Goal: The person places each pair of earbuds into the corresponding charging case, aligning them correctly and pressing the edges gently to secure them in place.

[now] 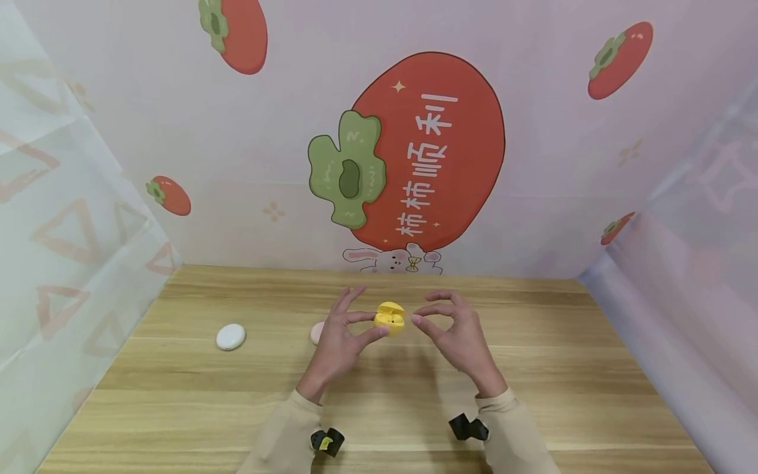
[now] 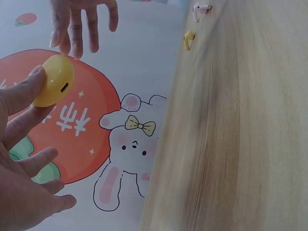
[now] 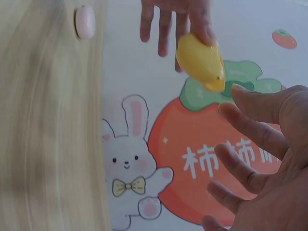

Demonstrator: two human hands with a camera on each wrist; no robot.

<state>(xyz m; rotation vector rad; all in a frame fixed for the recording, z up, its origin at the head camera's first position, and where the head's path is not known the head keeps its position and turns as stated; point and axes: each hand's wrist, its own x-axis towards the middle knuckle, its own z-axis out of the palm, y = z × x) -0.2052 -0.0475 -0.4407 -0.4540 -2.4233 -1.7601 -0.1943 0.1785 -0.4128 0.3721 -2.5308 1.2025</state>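
My left hand pinches a yellow earbud case between thumb and fingers, raised over the table with its lid up. The left wrist view shows the case's rounded shell from outside, with a dark charging slot in it. To the right of the case is my right hand, fingers bent and spread, thumb and index fingertips close to the case with nothing visible between them. A yellow earbud lies on the table, and a pale pink earbud lies just beyond it.
A white round case sits on the wooden table at the left. Partly behind my left hand is a pale pink case. Printed cloth hangs behind the table and along both sides.
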